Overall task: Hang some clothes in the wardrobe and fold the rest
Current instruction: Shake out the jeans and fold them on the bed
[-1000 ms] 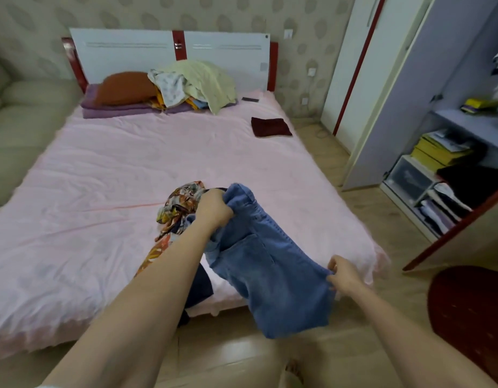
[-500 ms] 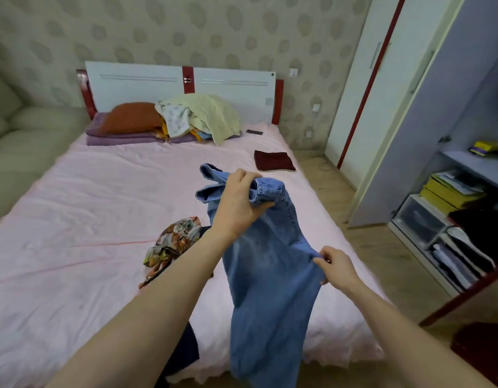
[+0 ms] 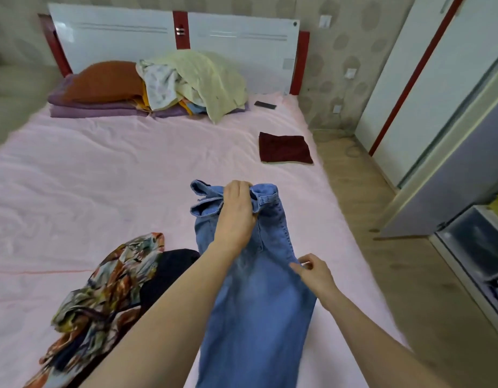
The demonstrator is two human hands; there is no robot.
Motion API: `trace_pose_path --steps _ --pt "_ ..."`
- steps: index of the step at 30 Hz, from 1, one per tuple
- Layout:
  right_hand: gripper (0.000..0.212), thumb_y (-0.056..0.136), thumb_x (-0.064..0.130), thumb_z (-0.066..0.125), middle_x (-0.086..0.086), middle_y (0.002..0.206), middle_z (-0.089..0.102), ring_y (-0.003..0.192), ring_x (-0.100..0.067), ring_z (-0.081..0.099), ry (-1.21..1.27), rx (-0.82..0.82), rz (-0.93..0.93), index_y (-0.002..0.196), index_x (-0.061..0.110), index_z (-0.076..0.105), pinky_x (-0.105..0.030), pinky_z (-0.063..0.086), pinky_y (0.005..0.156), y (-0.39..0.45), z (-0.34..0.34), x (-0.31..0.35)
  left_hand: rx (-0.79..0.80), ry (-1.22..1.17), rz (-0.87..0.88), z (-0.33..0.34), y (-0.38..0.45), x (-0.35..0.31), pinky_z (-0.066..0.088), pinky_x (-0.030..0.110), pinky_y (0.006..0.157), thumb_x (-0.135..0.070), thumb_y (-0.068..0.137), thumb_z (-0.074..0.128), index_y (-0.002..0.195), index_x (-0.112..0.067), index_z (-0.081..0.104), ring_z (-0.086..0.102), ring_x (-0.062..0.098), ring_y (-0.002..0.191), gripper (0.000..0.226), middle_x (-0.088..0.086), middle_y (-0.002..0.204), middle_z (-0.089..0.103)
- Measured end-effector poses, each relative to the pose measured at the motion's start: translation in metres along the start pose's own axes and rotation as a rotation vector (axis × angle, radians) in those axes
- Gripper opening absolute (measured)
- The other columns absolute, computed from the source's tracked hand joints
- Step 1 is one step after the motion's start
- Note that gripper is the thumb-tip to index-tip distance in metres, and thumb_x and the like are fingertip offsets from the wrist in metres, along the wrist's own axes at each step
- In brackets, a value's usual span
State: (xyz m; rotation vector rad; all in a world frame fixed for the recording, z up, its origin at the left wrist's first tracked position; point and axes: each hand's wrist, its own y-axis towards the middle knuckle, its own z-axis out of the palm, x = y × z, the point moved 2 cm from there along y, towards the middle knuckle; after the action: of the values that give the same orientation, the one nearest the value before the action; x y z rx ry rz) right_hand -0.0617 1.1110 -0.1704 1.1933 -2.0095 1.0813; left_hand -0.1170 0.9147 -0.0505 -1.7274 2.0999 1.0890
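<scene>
Head view: I have the pair of light blue denim jeans (image 3: pixel 253 298) laid lengthwise on the pink-sheeted bed (image 3: pixel 102 177), long axis running from twelve o'clock at the waistband down to six o'clock, where the legs leave the frame. My left hand (image 3: pixel 238 212) sits at the top, fingers curled over the bunched waistband and gripping it. My right hand (image 3: pixel 312 273) is lower, at about four o'clock from the left, on the right edge of the fabric near the hip; its fingers (image 3: pixel 296 268) look loosely spread against the denim, and I cannot tell whether they pinch it. I judge the next move is a smoothing or a fold across that long axis, and the right hand is nearer the legs.

At nine o'clock from the jeans lies a crumpled floral-print garment (image 3: pixel 107 287) over dark cloth, just beside the denim. A folded maroon cloth (image 3: pixel 284 148) sits well apart at one o'clock. A heap of pale yellow and white clothes (image 3: pixel 194 79) lies by the headboard.
</scene>
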Motion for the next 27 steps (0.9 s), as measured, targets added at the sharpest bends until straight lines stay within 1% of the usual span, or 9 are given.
trace_pose_path --steps 3,4,5,9,13,17,21,24,27 --pt "0.034 0.084 0.025 0.069 -0.001 0.062 0.048 0.062 -0.019 0.043 -0.025 0.008 0.001 0.062 0.013 0.046 -0.04 0.05 0.067 0.069 0.025 -0.015 0.012 0.009 -0.042 0.062 0.018 0.045 0.031 0.026 0.085 0.013 0.075 0.053 0.105 0.003 0.054 0.045 0.03 0.099 0.031 0.017 0.104 0.049" --pt "0.037 0.086 0.023 0.066 -0.002 0.06 0.044 0.061 -0.019 0.041 -0.028 0.033 0.0 0.06 0.014 0.041 -0.045 0.052 0.066 0.13 0.066 -0.057 0.01 0.049 -0.072 0.128 0.025 0.096 0.029 0.023 0.084 0.014 0.075 0.052 0.104 0.004 0.054 0.045 0.03 0.098 0.031 0.017 0.103 0.049" --pt "0.036 0.087 0.021 0.063 -0.003 0.061 0.043 0.062 -0.02 0.042 -0.062 0.009 -0.017 0.061 0.015 0.039 -0.046 0.055 0.063 0.135 0.068 -0.056 0.037 0.024 -0.107 0.133 0.026 0.102 0.026 0.021 0.083 0.015 0.074 0.05 0.104 0.004 0.054 0.045 0.03 0.097 0.032 0.017 0.102 0.049" --pt "0.017 0.094 0.007 0.045 -0.006 0.072 0.045 0.065 -0.02 0.044 -0.058 0.037 -0.033 0.079 0.009 0.038 -0.031 0.053 0.045 0.175 0.106 -0.078 0.065 0.058 -0.124 0.187 0.029 0.154 0.024 0.02 0.081 0.017 0.073 0.045 0.103 0.004 0.053 0.044 0.029 0.096 0.034 0.017 0.101 0.048" --pt "0.007 0.089 0.006 0.034 -0.003 0.069 0.048 0.06 -0.018 0.037 -0.344 -0.018 -0.152 0.086 0.012 0.034 -0.034 0.035 0.053 0.212 0.145 -0.097 0.092 0.111 -0.064 0.237 0.051 0.201 0.024 0.021 0.081 0.012 0.079 0.045 0.106 0.001 0.052 0.041 0.027 0.102 0.031 0.014 0.106 0.047" --pt "0.015 0.078 0.0 0.032 0.001 0.062 0.04 0.055 -0.014 0.034 -0.522 -0.189 -0.233 0.08 0.015 0.028 -0.034 0.033 0.051 0.235 0.172 -0.103 0.111 0.127 -0.046 0.276 0.086 0.231 0.024 0.02 0.08 0.009 0.084 0.044 0.111 -0.002 0.049 0.039 0.024 0.107 0.03 0.012 0.113 0.045" --pt "0.024 0.078 -0.01 0.029 -0.001 0.063 0.038 0.065 -0.024 0.043 -0.59 -0.239 -0.204 0.081 0.014 0.03 -0.032 0.024 0.054 0.269 0.185 -0.104 0.224 0.165 -0.096 0.32 0.118 0.255 0.034 0.027 0.087 0.01 0.086 0.043 0.119 0.0 0.044 0.037 0.028 0.116 0.034 0.016 0.123 0.041" --pt "0.021 0.084 -0.007 0.036 -0.001 0.07 0.043 0.064 -0.026 0.05 -0.681 -0.208 -0.203 0.084 0.014 0.032 -0.034 0.03 0.056 0.283 0.195 -0.108 0.466 0.214 -0.225 0.347 0.116 0.274 0.027 0.039 0.11 -0.006 0.097 0.047 0.148 0.001 0.015 0.004 0.041 0.143 0.061 0.026 0.154 0.007" --pt "0.009 0.088 0.001 0.043 -0.007 0.085 0.053 0.075 -0.029 0.053 -0.552 -0.296 -0.178 0.091 0.009 0.045 -0.038 0.039 0.061 0.299 0.2 -0.098 0.441 0.293 -0.077 0.344 0.124 0.288 0.037 0.036 0.105 -0.027 0.095 0.057 0.152 -0.006 -0.003 -0.013 0.038 0.145 0.086 0.019 0.157 -0.019"
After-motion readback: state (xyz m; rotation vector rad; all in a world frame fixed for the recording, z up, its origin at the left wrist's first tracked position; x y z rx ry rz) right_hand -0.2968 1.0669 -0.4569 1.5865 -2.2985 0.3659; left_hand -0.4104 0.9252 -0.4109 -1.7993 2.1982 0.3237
